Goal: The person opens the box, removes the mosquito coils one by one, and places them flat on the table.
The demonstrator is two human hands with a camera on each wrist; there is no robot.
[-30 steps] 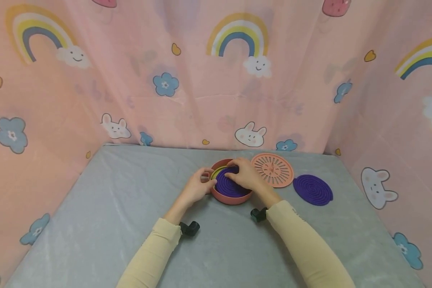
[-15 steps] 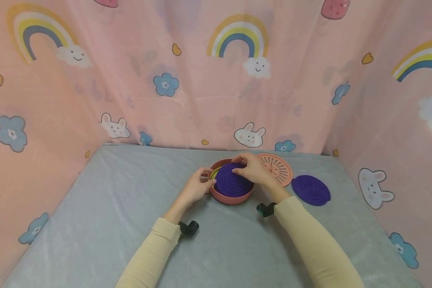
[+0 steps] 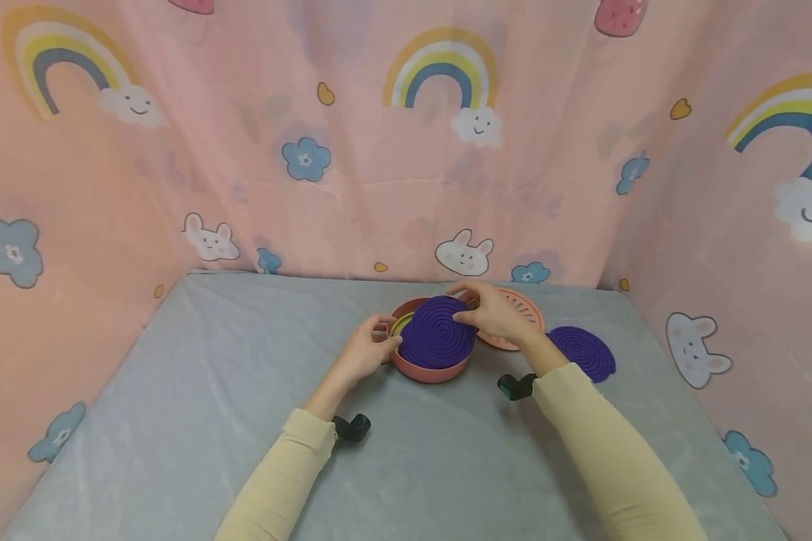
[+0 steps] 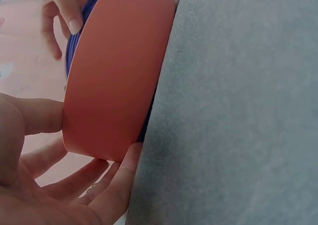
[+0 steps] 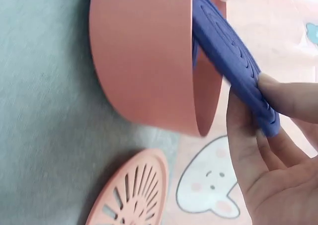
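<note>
Fingers pinching purple coaster, pink bowl beneath

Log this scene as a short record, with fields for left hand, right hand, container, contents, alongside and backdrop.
Left hand: grips the round pink container
Right hand: pinches the edge of a purple spiral disc, tilted partly out of the container
Container: open, resting on grey cloth
Contents: yellow-green piece, mostly hidden
Alongside, rightward: slotted pink disc, then second purple spiral disc
Backdrop: patterned pink curtain
</note>
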